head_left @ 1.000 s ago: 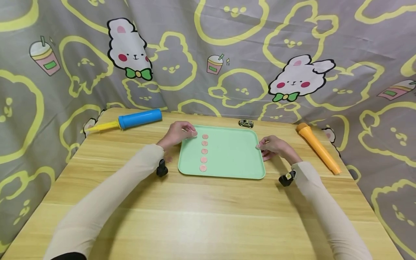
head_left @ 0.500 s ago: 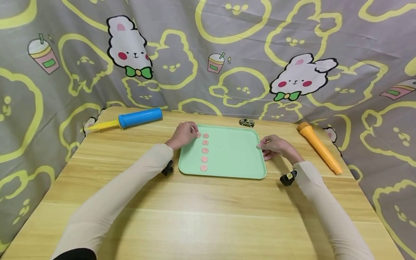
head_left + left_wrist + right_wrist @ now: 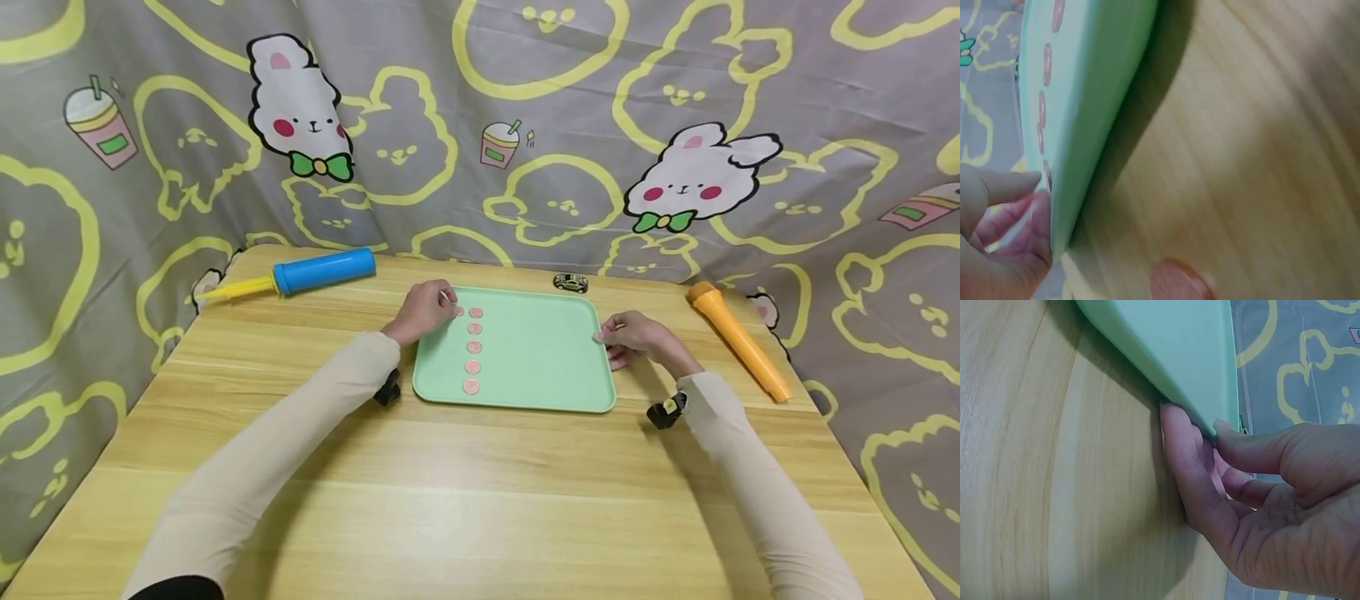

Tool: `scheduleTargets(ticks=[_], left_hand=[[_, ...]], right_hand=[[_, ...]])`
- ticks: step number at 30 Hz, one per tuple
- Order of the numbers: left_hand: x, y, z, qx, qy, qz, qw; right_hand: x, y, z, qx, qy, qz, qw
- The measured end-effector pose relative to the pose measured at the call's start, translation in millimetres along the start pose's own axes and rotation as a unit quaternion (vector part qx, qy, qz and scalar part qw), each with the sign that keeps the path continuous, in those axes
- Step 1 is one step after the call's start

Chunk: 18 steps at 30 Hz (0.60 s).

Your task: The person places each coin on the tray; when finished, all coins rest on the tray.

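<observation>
A light green tray (image 3: 540,354) lies on the wooden table, with several copper-coloured coins (image 3: 474,347) in a column near its left side. At the back left corner my left hand (image 3: 426,312) pinches another coin (image 3: 1047,175) between thumb and fingers, close to the tray's surface and left of the column's far end. My right hand (image 3: 634,335) grips the tray's right rim, thumb on top and fingers beneath the edge, as the right wrist view shows. On the table beside the tray, one more coin (image 3: 1179,281) shows in the left wrist view.
A blue and yellow hand pump (image 3: 322,272) lies at the back left. Behind the tray stands a small toy car (image 3: 571,282). An orange toy microphone (image 3: 738,340) lies on the right. A patterned curtain (image 3: 420,125) hangs behind the table.
My left hand has moved right and in over the tray's back left corner, bringing the coin beside the column's far end. The right hand keeps its hold on the rim.
</observation>
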<state>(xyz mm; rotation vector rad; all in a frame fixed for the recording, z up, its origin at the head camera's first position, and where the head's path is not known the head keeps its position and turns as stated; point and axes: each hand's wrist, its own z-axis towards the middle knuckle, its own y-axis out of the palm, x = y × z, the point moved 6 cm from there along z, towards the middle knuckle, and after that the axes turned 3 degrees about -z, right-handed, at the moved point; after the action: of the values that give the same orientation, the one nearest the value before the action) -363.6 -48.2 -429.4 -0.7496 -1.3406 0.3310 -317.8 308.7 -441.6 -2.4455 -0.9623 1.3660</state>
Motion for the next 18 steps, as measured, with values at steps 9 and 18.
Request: scheduleTargets(ticks=[9,18], left_hand=[[-3.3,-6.7,0.4,-0.045,0.046,-0.088,0.9940],[-3.3,-26.7,-6.6,-0.027,0.050,-0.095,0.9938]], right_hand=[[0,1,-1,-0.003,-0.009,-0.002,1.000],[-2,2,-1,-0.003,-0.009,-0.008,1.000]])
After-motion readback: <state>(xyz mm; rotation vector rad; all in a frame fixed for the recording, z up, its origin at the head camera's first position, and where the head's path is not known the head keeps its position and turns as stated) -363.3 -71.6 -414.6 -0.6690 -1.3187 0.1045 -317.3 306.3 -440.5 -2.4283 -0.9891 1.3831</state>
